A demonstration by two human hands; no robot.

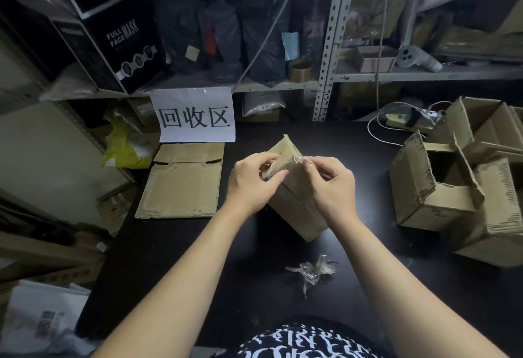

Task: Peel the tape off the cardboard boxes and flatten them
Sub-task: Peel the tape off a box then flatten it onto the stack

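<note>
Box point(297, 205) sits mid table point(254, 272), tipped on edge. My left hand point(252, 182) grips its top corner and my right hand point(332, 185) pinches the tape point(278, 164). Looks light and stiff; the tape's thin and clingy, so I'd pull from the loose end.

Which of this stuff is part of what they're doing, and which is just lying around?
Part of the job: held box, tape being pinched off it, tape wad, flattened box, open boxes at right.
Lying about: mask box, tape roll, power strip, yellow bag.

Black table point(175, 258), flattened cardboard point(181, 185), open boxes point(441, 196), crumpled tape point(312, 271)
</note>
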